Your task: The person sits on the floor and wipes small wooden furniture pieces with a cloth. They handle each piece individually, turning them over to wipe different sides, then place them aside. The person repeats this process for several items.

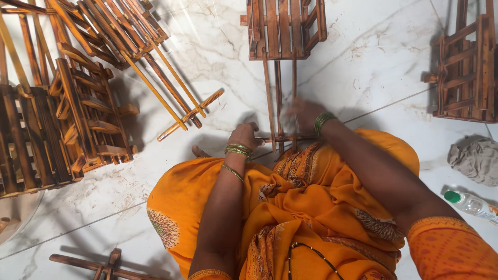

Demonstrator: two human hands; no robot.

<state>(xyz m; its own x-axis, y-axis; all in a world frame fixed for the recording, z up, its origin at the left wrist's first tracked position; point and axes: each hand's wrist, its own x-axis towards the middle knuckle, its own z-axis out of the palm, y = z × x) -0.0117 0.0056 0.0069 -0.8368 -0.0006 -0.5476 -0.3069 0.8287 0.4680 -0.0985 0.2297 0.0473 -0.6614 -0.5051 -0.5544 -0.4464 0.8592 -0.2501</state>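
Observation:
I sit on a white marble floor (363, 57) in orange clothing. A slatted brown wooden frame (282, 31) lies in front of me, its long thin bars (275, 98) reaching toward my lap. My left hand (245, 136), with green and gold bangles at the wrist, is closed on the near end of a bar beside my knee. My right hand (303, 115) is blurred and presses a pale cloth wad (288, 122) against the bars.
Several similar slatted wooden frames (78, 103) are piled at the left and another stands at the right edge (467, 72). A grey rag (474, 158) and a plastic bottle with a green cap (469, 203) lie at the right. More wooden pieces (104, 264) lie at the bottom left.

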